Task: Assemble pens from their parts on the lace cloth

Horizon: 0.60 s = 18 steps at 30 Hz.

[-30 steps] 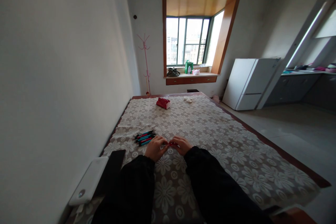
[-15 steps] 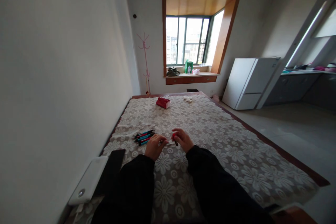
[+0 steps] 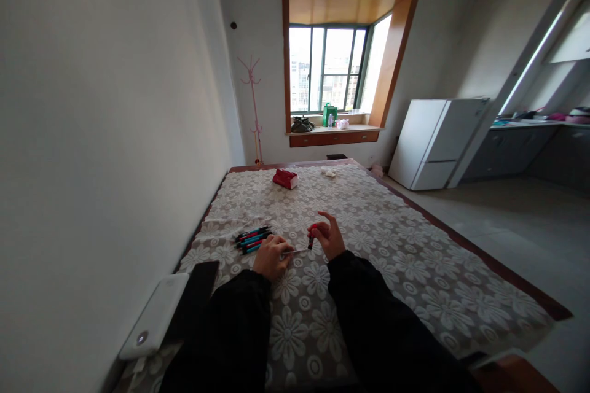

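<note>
Since a second ago the hands have drawn apart: right hand (image 3: 330,237) lifts a red-capped pen barrel (image 3: 312,236), fingers pinched on it; left hand (image 3: 270,256) pinches a thin refill (image 3: 295,251) above the tablecloth (image 3: 391,258), beside a pen pile (image 3: 253,238).

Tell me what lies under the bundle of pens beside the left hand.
The pens rest on the white floral lace cloth covering the table. Dark wood shows only along the table edge; the surface directly beneath the pens is hidden by cloth.
</note>
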Each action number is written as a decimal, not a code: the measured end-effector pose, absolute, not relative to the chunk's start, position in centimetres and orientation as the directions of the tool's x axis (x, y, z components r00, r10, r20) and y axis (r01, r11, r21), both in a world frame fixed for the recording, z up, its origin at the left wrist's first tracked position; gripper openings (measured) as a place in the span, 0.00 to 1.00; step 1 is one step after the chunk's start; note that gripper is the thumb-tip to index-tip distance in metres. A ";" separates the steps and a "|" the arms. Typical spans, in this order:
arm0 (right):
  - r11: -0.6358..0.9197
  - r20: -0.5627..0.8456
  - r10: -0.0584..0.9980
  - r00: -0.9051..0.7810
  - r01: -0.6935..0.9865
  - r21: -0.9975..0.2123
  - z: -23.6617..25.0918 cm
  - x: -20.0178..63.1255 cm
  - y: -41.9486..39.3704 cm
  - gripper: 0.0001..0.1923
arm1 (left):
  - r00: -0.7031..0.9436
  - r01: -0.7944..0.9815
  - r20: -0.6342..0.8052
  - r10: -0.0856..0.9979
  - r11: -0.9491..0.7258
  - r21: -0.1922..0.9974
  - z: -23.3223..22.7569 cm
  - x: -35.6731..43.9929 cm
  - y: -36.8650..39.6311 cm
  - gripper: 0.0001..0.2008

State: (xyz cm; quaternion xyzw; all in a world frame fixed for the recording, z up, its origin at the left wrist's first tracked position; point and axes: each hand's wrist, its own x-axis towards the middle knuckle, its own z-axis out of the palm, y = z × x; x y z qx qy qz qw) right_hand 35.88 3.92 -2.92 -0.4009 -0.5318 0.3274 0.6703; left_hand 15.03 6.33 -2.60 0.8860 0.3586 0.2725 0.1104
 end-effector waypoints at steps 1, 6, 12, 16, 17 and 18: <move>0.456 0.442 0.868 0.227 -0.009 -0.890 -2.8 35.9 3.9 0.16 | 0.597 0.576 0.401 0.695 -0.719 0.390 -2.6 15.0 6.4 0.08; 0.420 0.386 0.882 0.271 -0.079 -0.904 -2.6 36.0 4.0 0.21 | 0.591 0.578 0.392 0.705 -0.709 0.404 -2.9 15.0 6.5 0.07; 0.328 0.258 0.912 0.320 -0.190 -0.925 -3.5 37.0 5.0 0.25 | 0.605 0.570 0.381 0.699 -0.715 0.406 -2.8 15.0 6.5 0.05; 0.263 0.172 0.932 0.320 -0.269 -0.927 -4.1 37.7 5.5 0.23 | 0.603 0.569 0.383 0.700 -0.714 0.408 -2.7 15.1 6.4 0.07; 0.260 0.168 0.933 0.319 -0.271 -0.927 -4.2 37.8 5.6 0.23 | 0.590 0.569 0.394 0.705 -0.709 0.416 -2.6 15.1 6.4 0.07; 0.265 0.175 0.931 0.321 -0.260 -0.928 -4.3 37.9 5.6 0.22 | 0.572 0.569 0.409 0.711 -0.703 0.427 -2.6 15.1 6.4 0.07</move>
